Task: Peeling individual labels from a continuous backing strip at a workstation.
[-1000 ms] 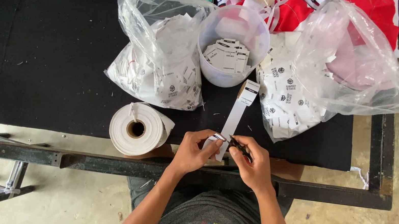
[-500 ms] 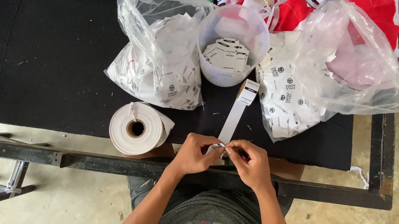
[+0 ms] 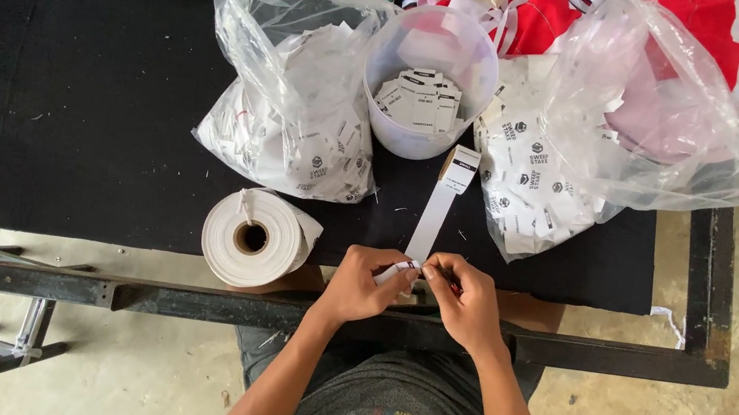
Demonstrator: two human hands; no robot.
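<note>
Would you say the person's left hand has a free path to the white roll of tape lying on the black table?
Probably yes: the white roll of tape lies just left of the left hand, with bare black table between, though that hand now pinches the white label strip.

A long white label strip (image 3: 436, 218) is pinched at its near end between the left hand (image 3: 361, 284) and the right hand (image 3: 466, 299), at the near edge of the black cloth-covered table (image 3: 69, 101). A white tape roll (image 3: 251, 238) is set just left of the hands. Behind the strip a translucent plastic tub of labels (image 3: 428, 80) is placed, flanked by a clear plastic bag of tags on the left (image 3: 293, 102) and a larger clear bag on the right (image 3: 609, 125).
</note>
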